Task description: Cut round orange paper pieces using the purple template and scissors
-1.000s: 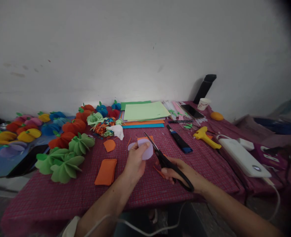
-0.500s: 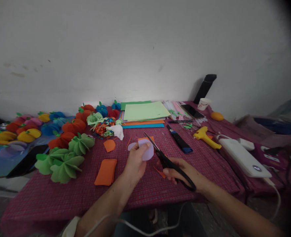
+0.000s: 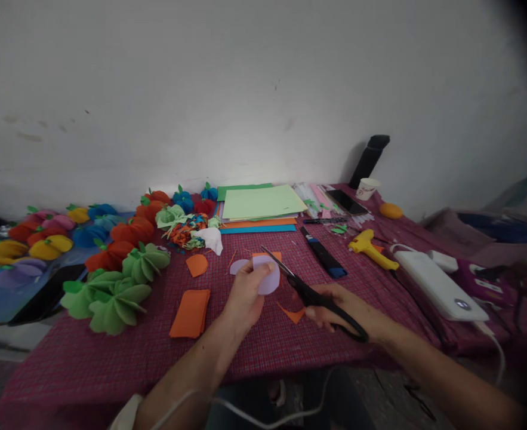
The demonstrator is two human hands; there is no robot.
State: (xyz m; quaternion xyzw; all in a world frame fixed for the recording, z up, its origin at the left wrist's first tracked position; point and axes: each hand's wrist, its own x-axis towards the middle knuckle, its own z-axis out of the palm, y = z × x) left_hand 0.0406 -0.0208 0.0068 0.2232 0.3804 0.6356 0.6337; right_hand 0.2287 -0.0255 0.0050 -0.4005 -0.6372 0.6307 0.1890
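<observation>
Between the thumb and fingers of my left hand (image 3: 244,292) is a lilac paper piece (image 3: 270,280) with a rounded edge, overlying an orange piece whose edge shows beside it. My right hand (image 3: 335,306) grips black-handled scissors (image 3: 310,294), their blades pointing up-left close to the lilac paper. Below the blades, an orange paper offcut (image 3: 293,315) lies on the cloth. A stack of orange paper pieces (image 3: 190,313) rests left of my left hand, with a single rounded orange piece (image 3: 197,265) behind it.
Folded paper pumpkins (image 3: 115,304) in several colours fill the left side. Coloured sheets (image 3: 263,203) lie at the back by paper scraps (image 3: 187,230). On the right are a utility knife (image 3: 323,254), a yellow glue gun (image 3: 373,251), a white power bank (image 3: 442,285) and a paper cup (image 3: 367,189).
My right hand and the scissors have shifted slightly right and down, a little away from the lilac paper. The orange offcut on the cloth now shows more fully.
</observation>
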